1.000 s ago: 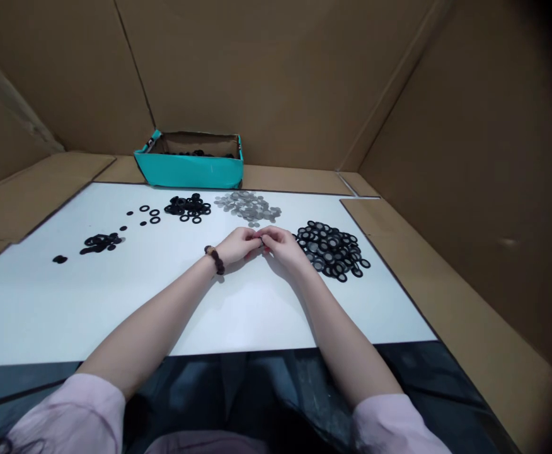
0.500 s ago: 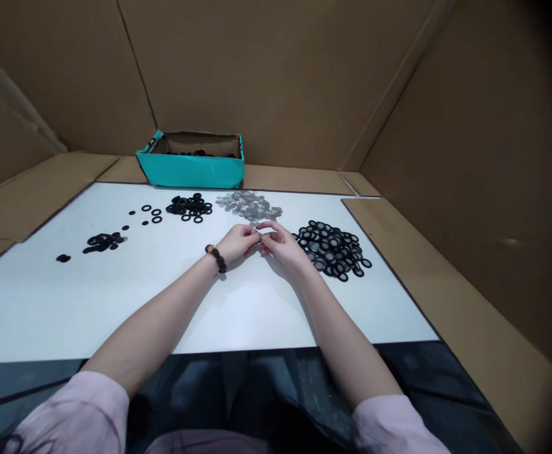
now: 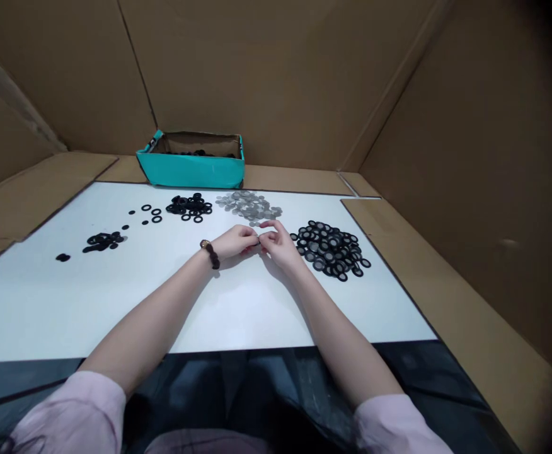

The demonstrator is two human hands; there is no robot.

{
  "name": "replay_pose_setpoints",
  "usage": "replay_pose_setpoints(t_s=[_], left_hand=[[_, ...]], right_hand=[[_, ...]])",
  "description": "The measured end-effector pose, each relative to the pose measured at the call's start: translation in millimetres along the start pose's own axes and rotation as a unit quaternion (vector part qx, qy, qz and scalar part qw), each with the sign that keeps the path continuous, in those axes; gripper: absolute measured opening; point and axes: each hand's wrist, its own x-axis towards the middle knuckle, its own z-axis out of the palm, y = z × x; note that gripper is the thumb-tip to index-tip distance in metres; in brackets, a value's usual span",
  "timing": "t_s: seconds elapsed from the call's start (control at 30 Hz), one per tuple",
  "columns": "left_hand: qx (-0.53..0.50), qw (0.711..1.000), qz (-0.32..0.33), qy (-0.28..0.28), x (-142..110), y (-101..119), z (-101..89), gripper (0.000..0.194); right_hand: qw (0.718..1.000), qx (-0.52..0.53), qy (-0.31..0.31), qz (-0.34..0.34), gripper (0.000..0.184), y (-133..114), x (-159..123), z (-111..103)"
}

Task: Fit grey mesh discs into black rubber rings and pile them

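Observation:
My left hand (image 3: 236, 242) and my right hand (image 3: 278, 243) meet fingertip to fingertip over the white table top (image 3: 115, 296), both pinched on a small part that is too tiny to name. A brown bead bracelet (image 3: 210, 253) sits on my left wrist. Just behind the hands lies a heap of grey mesh discs (image 3: 248, 206). To the right of my right hand is a pile of black rings with mesh inside (image 3: 331, 248). A pile of plain black rings (image 3: 188, 206) lies behind and left of my left hand.
A teal box (image 3: 191, 161) with black parts inside stands at the back. Loose black rings (image 3: 150, 213), a small black heap (image 3: 101, 240) and a black bit (image 3: 62, 257) lie to the left. Cardboard walls enclose the table; dark cloth covers my lap.
Both hands stay pinched together and have shifted slightly away from me, toward the grey discs. The piles have not moved.

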Motion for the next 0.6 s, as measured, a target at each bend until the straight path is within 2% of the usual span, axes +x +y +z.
replay_pose_setpoints(t_s=[0.07, 0.17, 0.2, 0.27, 0.33, 0.37, 0.5, 0.53, 0.6], left_hand=[[0.000, 0.999, 0.017, 0.044, 1.7, -1.6, -1.1, 0.023], [0.015, 0.994, 0.049, 0.097, 3.8, -4.5, -2.3, 0.021], [0.027, 0.995, 0.044, 0.087, 3.8, -4.9, -2.7, 0.019], [0.052, 0.998, 0.017, 0.033, 3.0, -4.3, -3.3, 0.014], [0.055, 0.998, 0.001, -0.008, 2.3, -3.1, -3.3, 0.013], [0.047, 0.999, 0.003, -0.005, 2.3, -2.6, -3.0, 0.014], [0.054, 0.996, 0.035, 0.069, 2.2, -2.8, -1.2, 0.022], [0.077, 0.995, 0.032, 0.057, 1.3, -2.6, -0.8, 0.021], [0.115, 0.993, 0.017, -0.002, -1.5, -0.8, -0.3, 0.017]], right_hand=[[0.999, -0.001, 0.031, -0.026, 0.018, 3.2, 0.6, 3.8], [0.999, -0.010, 0.005, -0.037, 0.017, 4.5, 1.5, 3.8], [0.999, -0.010, -0.015, -0.029, 0.017, 4.0, 1.7, 2.4], [0.999, -0.012, -0.052, -0.010, 0.015, 2.0, 2.0, -1.1], [0.998, -0.016, -0.065, 0.001, 0.015, 0.2, 2.4, -3.4], [0.998, -0.015, -0.059, 0.002, 0.015, -0.2, 2.6, -3.8], [1.000, -0.006, 0.005, -0.002, 0.018, 1.0, 2.7, -2.7], [1.000, -0.017, 0.003, -0.003, 0.017, 1.2, 2.6, -2.6], [0.998, -0.058, -0.031, -0.011, 0.017, -0.5, 2.1, -3.8]])
